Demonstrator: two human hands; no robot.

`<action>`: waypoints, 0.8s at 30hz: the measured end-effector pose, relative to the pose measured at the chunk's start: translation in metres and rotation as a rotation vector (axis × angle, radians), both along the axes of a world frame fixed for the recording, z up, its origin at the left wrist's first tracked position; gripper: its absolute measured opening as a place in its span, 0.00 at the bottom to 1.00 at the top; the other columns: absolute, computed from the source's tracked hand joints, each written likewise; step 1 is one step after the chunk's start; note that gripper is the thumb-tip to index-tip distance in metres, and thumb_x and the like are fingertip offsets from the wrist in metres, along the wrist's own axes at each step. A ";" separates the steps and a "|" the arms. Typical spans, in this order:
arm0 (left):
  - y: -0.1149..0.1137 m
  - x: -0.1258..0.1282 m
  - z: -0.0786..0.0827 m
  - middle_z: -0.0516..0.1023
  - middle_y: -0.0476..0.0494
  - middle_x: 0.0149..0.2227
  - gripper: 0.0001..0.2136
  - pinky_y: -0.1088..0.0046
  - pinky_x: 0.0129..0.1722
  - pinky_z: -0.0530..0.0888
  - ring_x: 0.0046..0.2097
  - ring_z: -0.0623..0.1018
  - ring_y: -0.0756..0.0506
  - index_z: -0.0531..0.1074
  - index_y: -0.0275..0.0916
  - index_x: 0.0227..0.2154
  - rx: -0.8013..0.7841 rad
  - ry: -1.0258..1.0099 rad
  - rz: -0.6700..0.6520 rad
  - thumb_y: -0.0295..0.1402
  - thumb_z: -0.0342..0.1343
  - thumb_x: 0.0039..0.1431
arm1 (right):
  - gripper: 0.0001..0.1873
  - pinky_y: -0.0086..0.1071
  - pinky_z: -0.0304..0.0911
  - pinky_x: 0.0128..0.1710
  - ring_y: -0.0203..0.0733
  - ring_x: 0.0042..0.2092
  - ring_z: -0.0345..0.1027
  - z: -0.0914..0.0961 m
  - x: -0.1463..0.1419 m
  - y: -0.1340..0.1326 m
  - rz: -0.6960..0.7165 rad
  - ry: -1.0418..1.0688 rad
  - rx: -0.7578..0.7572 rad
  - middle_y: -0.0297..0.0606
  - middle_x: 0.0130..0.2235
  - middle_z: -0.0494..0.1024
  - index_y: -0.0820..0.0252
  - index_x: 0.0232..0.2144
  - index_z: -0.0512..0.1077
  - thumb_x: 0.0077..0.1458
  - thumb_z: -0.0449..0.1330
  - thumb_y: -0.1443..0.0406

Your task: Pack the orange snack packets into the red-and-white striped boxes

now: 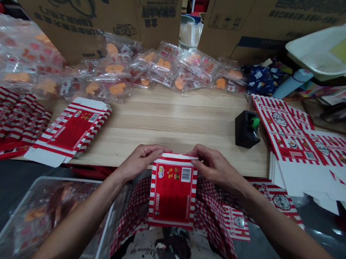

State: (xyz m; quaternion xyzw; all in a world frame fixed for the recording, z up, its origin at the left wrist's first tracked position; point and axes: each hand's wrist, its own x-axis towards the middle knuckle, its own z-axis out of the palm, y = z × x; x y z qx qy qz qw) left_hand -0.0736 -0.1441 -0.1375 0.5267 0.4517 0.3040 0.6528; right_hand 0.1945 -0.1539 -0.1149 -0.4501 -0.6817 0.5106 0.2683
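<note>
A red-and-white striped cardboard box (172, 195) is held upright in front of my lap, its printed panel with a barcode facing me. My left hand (143, 159) pinches its upper left corner. At the upper right corner, my right hand (214, 162) grips the edge with thumb and fingers. The box's top edge looks folded over between my hands. Another striped box (70, 131) lies on the table (174, 117) to the left, its white end flaps sticking out.
Clear packets with orange pieces (114, 69) line the table's back, before large cartons (111, 11). A black tape dispenser (247, 129) stands right, beside stacked flat striped cartons (296, 130). Folded striped boxes (10, 120) lie left. A plastic tub (62, 179) with packets sits below.
</note>
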 end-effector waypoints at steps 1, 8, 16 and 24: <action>0.002 0.001 0.003 0.84 0.42 0.41 0.17 0.69 0.45 0.74 0.41 0.80 0.45 0.81 0.39 0.45 0.030 0.038 -0.041 0.46 0.59 0.61 | 0.05 0.33 0.64 0.35 0.40 0.36 0.69 -0.001 0.001 0.001 -0.002 0.016 -0.019 0.38 0.35 0.78 0.59 0.34 0.71 0.58 0.57 0.64; 0.011 0.009 0.023 0.82 0.46 0.40 0.18 0.73 0.39 0.73 0.38 0.78 0.49 0.77 0.40 0.49 0.107 0.108 -0.115 0.45 0.58 0.63 | 0.05 0.30 0.64 0.28 0.37 0.29 0.68 0.009 0.004 0.028 0.072 0.015 -0.369 0.34 0.29 0.74 0.59 0.33 0.66 0.56 0.58 0.63; 0.010 0.001 0.022 0.84 0.44 0.39 0.16 0.71 0.41 0.74 0.38 0.80 0.47 0.80 0.40 0.43 -0.173 -0.017 -0.056 0.43 0.65 0.56 | 0.08 0.30 0.50 0.28 0.35 0.27 0.60 0.026 -0.013 0.025 0.040 -0.422 0.177 0.34 0.26 0.73 0.59 0.25 0.64 0.49 0.56 0.76; 0.012 0.012 0.020 0.82 0.47 0.34 0.15 0.73 0.37 0.72 0.34 0.77 0.49 0.81 0.39 0.40 -0.210 0.023 0.012 0.44 0.66 0.54 | 0.04 0.30 0.60 0.28 0.36 0.27 0.65 0.011 0.004 0.032 0.052 -0.071 -0.215 0.33 0.25 0.73 0.59 0.26 0.67 0.51 0.58 0.68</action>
